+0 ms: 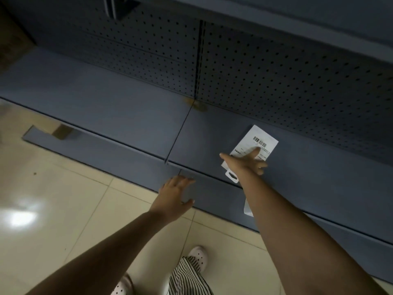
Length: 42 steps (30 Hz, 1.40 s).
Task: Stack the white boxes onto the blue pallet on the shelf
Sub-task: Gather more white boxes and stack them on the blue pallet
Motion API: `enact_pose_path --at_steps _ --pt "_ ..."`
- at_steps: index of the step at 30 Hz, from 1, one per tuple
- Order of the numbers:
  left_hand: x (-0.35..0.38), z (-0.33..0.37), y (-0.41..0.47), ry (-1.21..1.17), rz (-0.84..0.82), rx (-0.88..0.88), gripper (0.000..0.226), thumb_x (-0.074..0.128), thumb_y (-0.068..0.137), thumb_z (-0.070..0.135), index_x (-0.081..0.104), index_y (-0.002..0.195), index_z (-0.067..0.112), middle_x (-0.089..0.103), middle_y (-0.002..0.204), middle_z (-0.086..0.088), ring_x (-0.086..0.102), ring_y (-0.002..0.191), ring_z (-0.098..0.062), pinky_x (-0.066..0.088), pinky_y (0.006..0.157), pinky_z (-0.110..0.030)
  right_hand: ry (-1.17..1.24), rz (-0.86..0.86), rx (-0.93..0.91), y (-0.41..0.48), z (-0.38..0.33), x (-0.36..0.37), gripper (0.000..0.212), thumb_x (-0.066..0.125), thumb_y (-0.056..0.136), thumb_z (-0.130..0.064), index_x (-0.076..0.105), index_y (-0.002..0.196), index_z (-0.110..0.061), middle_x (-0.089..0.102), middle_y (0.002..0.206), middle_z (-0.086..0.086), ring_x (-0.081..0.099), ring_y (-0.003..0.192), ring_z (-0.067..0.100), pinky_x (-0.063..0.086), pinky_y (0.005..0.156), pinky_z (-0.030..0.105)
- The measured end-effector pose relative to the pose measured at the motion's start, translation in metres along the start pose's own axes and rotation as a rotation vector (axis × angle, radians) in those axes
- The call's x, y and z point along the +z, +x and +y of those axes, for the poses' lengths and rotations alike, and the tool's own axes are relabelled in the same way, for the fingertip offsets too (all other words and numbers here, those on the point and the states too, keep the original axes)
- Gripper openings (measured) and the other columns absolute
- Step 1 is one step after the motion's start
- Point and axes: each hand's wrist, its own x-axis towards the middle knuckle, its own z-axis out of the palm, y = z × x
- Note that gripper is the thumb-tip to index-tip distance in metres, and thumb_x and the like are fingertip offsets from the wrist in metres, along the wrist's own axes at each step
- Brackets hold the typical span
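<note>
Left hand (173, 196) is hovering open at the shelf's (127, 116) near edge; right hand (244, 161) is gripping a box (263, 139) farther right.

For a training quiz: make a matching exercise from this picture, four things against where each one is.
Things:
1 white box
2 left hand
3 right hand
4 shoes

Places:
A on the tiled floor
B lying on the blue shelf
C on top of the white box
D open, by the blue shelf's front edge

Pairs: 1-B; 2-D; 3-C; 4-A
</note>
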Motion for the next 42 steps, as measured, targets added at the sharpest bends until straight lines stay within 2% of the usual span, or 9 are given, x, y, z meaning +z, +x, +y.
enact_pose_path --at_steps 2,5,16,20,25,31,34,38,42 --pt "0.0 -0.003 -0.009 0.013 0.002 0.011 0.057 0.058 0.09 0.037 0.035 0.142 0.033 0.037 0.144 0.006 0.031 0.135 -0.017 0.027 0.113 -0.036 0.044 0.036 -0.019 -0.008 0.005 0.0 0.117 0.076 0.067 -0.053 -0.002 0.151 -0.027 0.019 0.14 0.023 0.038 0.119 0.039 0.043 0.089 0.044" --pt "-0.007 -0.007 -0.018 0.053 -0.005 0.053 0.058 0.057 0.09 0.038 0.034 0.143 0.032 0.037 0.144 0.005 0.032 0.134 -0.017 0.025 0.111 -0.032 0.076 0.047 -0.079 -0.029 0.014 0.002 0.112 0.074 0.067 -0.051 0.003 0.15 -0.03 0.025 0.136 0.021 0.037 0.116 0.039 0.04 0.093 0.048" --pt "-0.081 -0.042 -0.083 -0.021 0.146 0.083 0.058 0.063 0.087 0.036 0.04 0.14 0.029 0.045 0.136 0.001 0.042 0.127 -0.021 0.037 0.106 -0.038 -0.06 -0.079 -0.407 -0.167 0.033 0.023 0.115 0.079 0.062 -0.045 0.003 0.148 -0.043 0.021 0.147 0.01 0.027 0.133 0.033 0.031 0.106 0.055" --pt "-0.142 -0.06 -0.121 -0.068 0.32 0.11 0.055 0.06 0.088 0.034 0.044 0.139 0.021 0.048 0.134 -0.004 0.044 0.125 -0.024 0.039 0.103 -0.038 -0.057 -0.125 -0.543 -0.234 0.026 0.033 0.116 0.08 0.062 -0.042 0.003 0.148 -0.045 0.019 0.149 0.003 0.023 0.136 0.029 0.028 0.108 0.053" --pt "-0.24 -0.084 -0.171 0.0 0.498 0.192 0.048 0.062 0.089 0.025 0.044 0.134 0.03 0.05 0.129 0.005 0.045 0.121 -0.017 0.039 0.1 -0.033 -0.012 -0.126 -0.763 -0.325 -0.003 0.038 0.114 0.078 0.059 -0.045 0.005 0.146 -0.047 0.019 0.148 -0.006 0.024 0.133 0.023 0.027 0.11 0.048" --pt "-0.319 -0.09 -0.232 0.058 0.568 0.229 0.049 0.04 0.087 0.054 0.044 0.132 0.035 0.049 0.12 0.013 0.047 0.115 -0.011 0.044 0.096 -0.037 0.071 -0.077 -0.957 -0.42 -0.035 0.029 0.117 0.072 0.049 -0.053 0.006 0.145 -0.05 0.024 0.142 -0.011 0.033 0.129 0.016 0.037 0.104 0.037" --pt "-0.355 -0.083 -0.25 0.07 0.614 0.267 0.047 0.042 0.088 0.053 0.044 0.132 0.035 0.046 0.122 0.016 0.045 0.117 -0.006 0.043 0.098 -0.034 0.085 -0.056 -1.055 -0.455 -0.049 0.009 0.114 0.072 0.052 -0.052 0.007 0.145 -0.05 0.024 0.139 -0.014 0.033 0.126 0.015 0.038 0.102 0.033" --pt "-0.397 -0.075 -0.261 0.087 0.697 0.329 0.049 0.043 0.086 0.056 0.047 0.13 0.034 0.046 0.122 0.02 0.044 0.118 -0.001 0.04 0.1 -0.03 0.101 0.002 -1.174 -0.49 -0.07 -0.025 0.112 0.068 0.051 -0.053 0.007 0.144 -0.052 0.023 0.138 -0.019 0.032 0.125 0.013 0.037 0.103 0.037" --pt "-0.434 -0.058 -0.258 0.078 0.784 0.383 0.04 0.057 0.09 0.041 0.046 0.128 0.038 0.045 0.121 0.023 0.041 0.117 0.004 0.037 0.102 -0.026 0.092 0.099 -1.238 -0.509 -0.097 -0.061 0.11 0.072 0.055 -0.052 0.008 0.145 -0.05 0.023 0.139 -0.018 0.03 0.122 0.013 0.035 0.102 0.037"
